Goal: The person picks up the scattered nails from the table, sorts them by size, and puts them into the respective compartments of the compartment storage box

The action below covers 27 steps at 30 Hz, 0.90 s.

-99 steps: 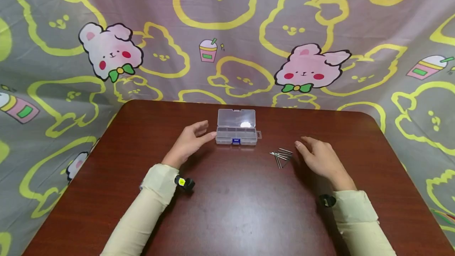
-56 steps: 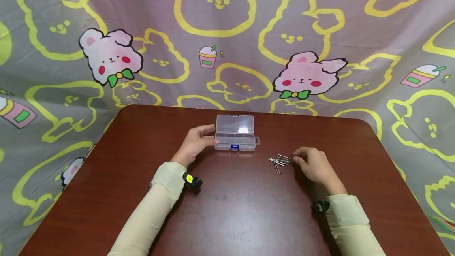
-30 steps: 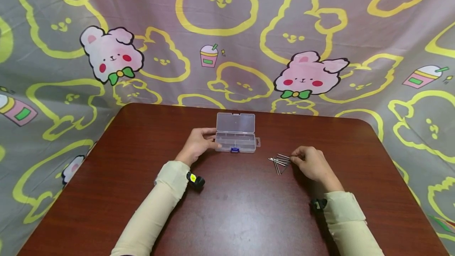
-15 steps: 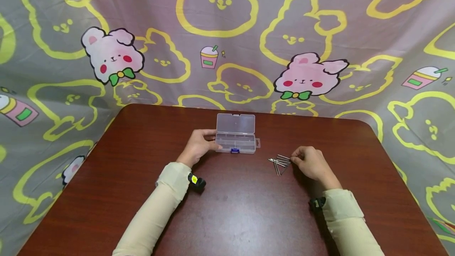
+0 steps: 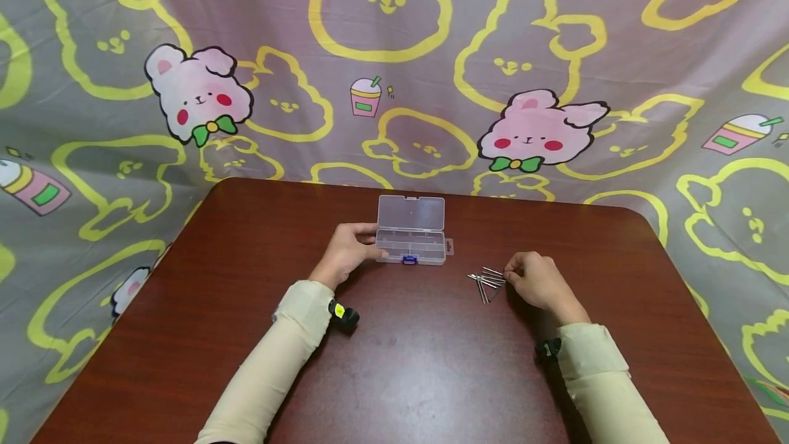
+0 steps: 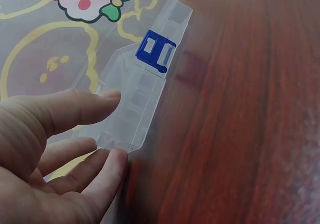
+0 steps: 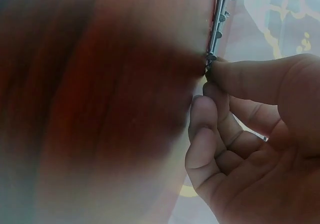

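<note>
A clear plastic compartment box [image 5: 425, 249] stands near the back of the table with its lid raised and a blue latch [image 6: 156, 51] at the front. My left hand [image 5: 344, 252] holds the box by its left end, thumb over the front part and the other fingers at the side. No items show in the compartments. To the right lies a small loose pile of metal nails [image 5: 485, 279]. My right hand [image 5: 537, 282] is at the pile's right side, thumb and index finger pinching a nail end; in the right wrist view nail heads [image 7: 218, 34] show just beyond the fingertips.
The dark red-brown table [image 5: 407, 362] has rounded far corners. Behind and beside it hangs a grey cloth [image 5: 425, 81] printed with cartoon animals. A clear hanging tab [image 5: 449, 247] sticks out from the box's right end. Black wrist cameras sit at both cuffs.
My left hand has moved right and taken hold of the box's left end. My right hand has come left to the nails, its thumb and index finger closing at their ends. The pile has stayed put.
</note>
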Each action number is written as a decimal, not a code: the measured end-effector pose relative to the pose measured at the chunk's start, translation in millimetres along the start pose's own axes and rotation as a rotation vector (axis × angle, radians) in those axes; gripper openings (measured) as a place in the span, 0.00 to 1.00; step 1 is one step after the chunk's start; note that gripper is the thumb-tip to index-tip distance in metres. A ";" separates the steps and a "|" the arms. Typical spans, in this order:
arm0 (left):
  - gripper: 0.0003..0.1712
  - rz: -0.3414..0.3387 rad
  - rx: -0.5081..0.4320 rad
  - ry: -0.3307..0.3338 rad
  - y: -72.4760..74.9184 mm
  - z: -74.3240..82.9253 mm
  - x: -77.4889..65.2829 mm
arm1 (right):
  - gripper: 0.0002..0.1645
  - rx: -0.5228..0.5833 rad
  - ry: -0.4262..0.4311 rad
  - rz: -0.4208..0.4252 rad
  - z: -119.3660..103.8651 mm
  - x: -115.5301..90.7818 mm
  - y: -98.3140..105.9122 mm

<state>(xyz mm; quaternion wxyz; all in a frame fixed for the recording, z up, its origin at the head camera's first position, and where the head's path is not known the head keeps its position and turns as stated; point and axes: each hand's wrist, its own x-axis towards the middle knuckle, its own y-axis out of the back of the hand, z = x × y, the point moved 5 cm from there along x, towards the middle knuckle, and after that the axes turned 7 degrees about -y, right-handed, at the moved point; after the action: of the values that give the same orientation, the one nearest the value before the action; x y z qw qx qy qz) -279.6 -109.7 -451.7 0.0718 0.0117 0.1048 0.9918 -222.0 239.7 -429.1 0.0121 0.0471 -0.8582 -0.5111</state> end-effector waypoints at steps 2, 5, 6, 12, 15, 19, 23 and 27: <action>0.39 -0.005 -0.006 0.004 -0.2 0.4 -0.3 | 0.04 -0.008 0.001 -0.014 -1.2 0.8 -0.5; 0.40 -0.016 -0.011 0.010 -0.7 0.5 -0.3 | 0.04 -0.007 -0.014 -0.038 -2.1 1.6 -1.3; 0.40 -0.019 -0.012 0.011 -0.8 0.6 -0.2 | 0.03 -0.005 -0.019 -0.043 -2.3 1.9 -1.5; 0.40 -0.021 -0.021 0.000 -1.2 1.4 0.7 | 0.02 0.000 -0.025 -0.060 -2.5 4.4 -1.2; 0.41 -0.022 -0.016 0.006 -0.6 1.2 -0.1 | 0.01 0.005 -0.010 -0.066 -2.1 5.3 -1.9; 0.41 -0.025 -0.021 0.018 -0.1 0.7 -1.8 | 0.03 0.001 -0.001 -0.074 -1.7 5.4 -4.0; 0.41 -0.027 -0.041 0.016 -1.2 -0.3 -1.8 | 0.05 -0.025 -0.004 -0.107 -3.2 3.9 -6.0; 0.41 -0.028 -0.038 0.011 -2.7 -1.1 -0.9 | 0.05 -0.051 0.006 -0.125 -4.2 1.6 -6.0</action>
<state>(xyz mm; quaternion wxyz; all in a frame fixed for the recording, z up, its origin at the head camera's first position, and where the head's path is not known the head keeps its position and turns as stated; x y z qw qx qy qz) -278.4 -107.4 -453.3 0.0853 0.0033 0.0864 0.9926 -222.9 232.9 -432.4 -0.0160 0.1019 -0.8403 -0.5322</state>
